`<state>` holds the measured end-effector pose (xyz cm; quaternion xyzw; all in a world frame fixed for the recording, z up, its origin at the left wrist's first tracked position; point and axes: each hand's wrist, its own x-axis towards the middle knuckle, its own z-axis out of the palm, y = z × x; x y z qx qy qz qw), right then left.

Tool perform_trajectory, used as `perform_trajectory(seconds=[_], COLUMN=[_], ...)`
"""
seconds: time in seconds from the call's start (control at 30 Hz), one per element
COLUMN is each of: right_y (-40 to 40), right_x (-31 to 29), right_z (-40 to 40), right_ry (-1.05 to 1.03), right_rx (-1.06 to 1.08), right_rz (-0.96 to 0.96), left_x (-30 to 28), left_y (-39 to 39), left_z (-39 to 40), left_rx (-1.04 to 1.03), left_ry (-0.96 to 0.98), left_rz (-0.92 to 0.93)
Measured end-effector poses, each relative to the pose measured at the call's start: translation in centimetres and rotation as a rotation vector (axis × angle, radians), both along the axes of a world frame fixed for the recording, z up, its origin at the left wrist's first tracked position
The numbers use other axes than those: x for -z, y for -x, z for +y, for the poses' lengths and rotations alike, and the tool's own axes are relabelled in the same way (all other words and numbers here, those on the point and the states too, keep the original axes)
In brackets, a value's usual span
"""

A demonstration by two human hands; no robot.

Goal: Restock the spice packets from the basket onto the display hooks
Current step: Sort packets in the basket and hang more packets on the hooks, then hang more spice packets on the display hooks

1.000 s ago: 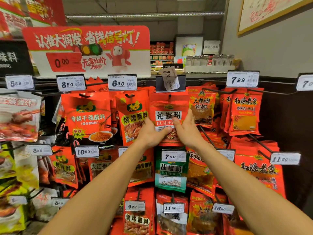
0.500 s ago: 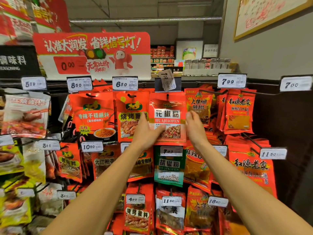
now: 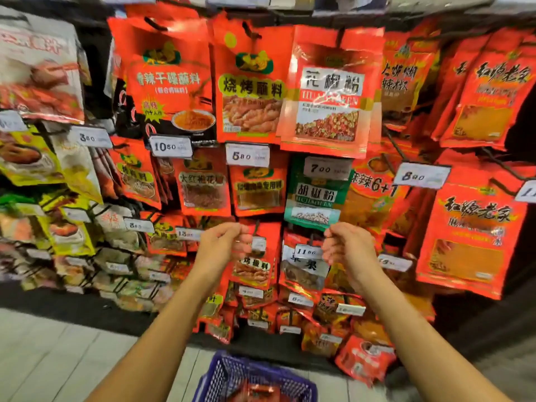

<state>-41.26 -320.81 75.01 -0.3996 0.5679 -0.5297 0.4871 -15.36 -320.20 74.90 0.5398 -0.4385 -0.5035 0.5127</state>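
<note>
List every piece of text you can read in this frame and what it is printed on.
"花椒粉": red packet, top row; Latin line under it glare-blurred.
"烧烤蘸料": packet to its left.
"香辣干碟蘸料": packet further left.
"胡椒粉": green packet.
"10.50": price tag.
"5.80": tag.
"7.00": tag.
"8.00": tag.
"11.50": tag, last digits uncertain.
"6+1": packet.
Lower tags, left packets: blurred.
</note>
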Motion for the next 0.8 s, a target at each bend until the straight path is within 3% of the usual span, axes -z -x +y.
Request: perform_trajectory(seconds=[0.2, 0.37, 0.6, 0.8], right_y=[-2.5, -3.3, -3.3, -3.6], right_x=[13.8, 25.5, 43.6, 60.9], right_z=[1.6, 4.8, 9.6, 13.2], right_ry=[-0.477, -0.726, -1.015, -1.225], right_rx=[-0.074, -0.111, -0.167, -0.488], right_rz=[0.059, 0.182, 0.344, 0.600], left_x=[12.3, 23.1, 39.7, 56.3], left_y=[-2.0, -3.5, -4.3, -3.8], left_z=[4.1, 8.7, 13.9, 16.7], left_rx=[-0.071, -0.179, -0.242, -0.135], left_ry=[-0.416, -0.738, -0.999, -1.184], left_rz=[0.068, -0.012, 0.028, -0.064])
